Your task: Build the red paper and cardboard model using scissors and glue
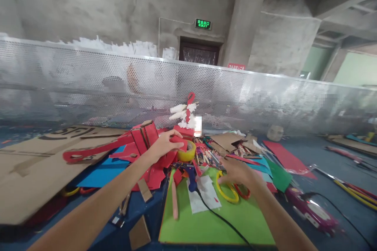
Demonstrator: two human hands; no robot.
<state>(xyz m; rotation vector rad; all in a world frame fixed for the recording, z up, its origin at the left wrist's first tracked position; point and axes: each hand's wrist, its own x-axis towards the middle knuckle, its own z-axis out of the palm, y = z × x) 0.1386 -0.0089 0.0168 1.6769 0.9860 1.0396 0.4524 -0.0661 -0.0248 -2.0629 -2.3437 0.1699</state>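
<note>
My left hand (167, 144) pinches a small piece of red card (180, 141) just above a roll of yellow tape (187, 153). To the right, my right hand (240, 170) has its fingers closed about the scissors, whose yellow handle (228, 194) and red handle hang below it; blur softens the fingertips. Between the hands, a blue glue gun (192, 180) with a black cable lies on white paper (204, 196). Under these is a green board (188, 231). A pinkish stick (174, 200) rests on the board's left side.
Red cardboard parts (144, 137) and a large cardboard sheet (26, 180) lie at left. Markers and scraps (206, 155) are heaped behind the tape. A purple device (312, 211) with a cable sits at right. A perforated metal barrier (88, 86) crosses behind.
</note>
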